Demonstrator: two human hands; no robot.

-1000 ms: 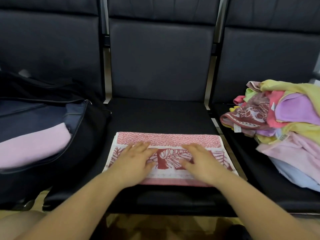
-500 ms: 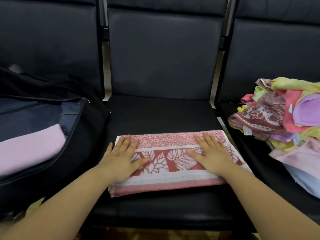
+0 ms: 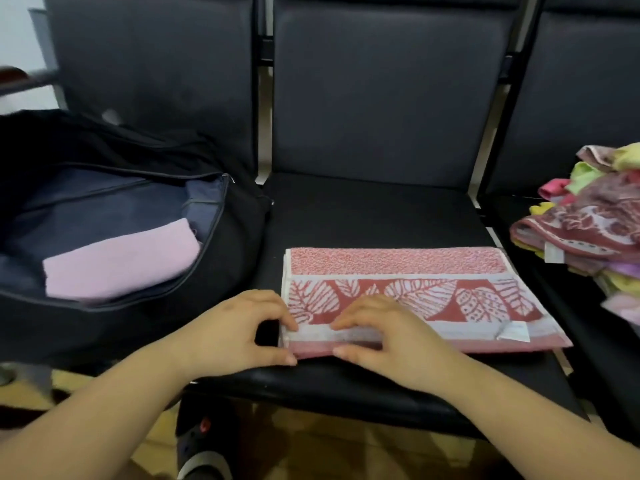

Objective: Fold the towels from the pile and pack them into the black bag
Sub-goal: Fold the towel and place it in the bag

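A folded red-and-white leaf-patterned towel (image 3: 433, 292) lies flat on the middle black seat (image 3: 374, 216). My left hand (image 3: 239, 327) pinches its near left corner between thumb and fingers. My right hand (image 3: 384, 337) pinches the near edge just to the right of that corner. The black bag (image 3: 145, 306) lies unzipped on the left seat, with a folded pink towel (image 3: 121, 258) inside. The pile of coloured towels (image 3: 595, 223) sits on the right seat.
Black seat backs (image 3: 381, 91) rise behind all three seats. A white label (image 3: 512, 331) sticks out of the towel's near right edge. Below the seat edge are a yellowish floor and a shoe (image 3: 201, 455).
Both hands left their flat, spread position on top of the towel and moved to its near left end, where they now pinch the edge. The camera shifted left.
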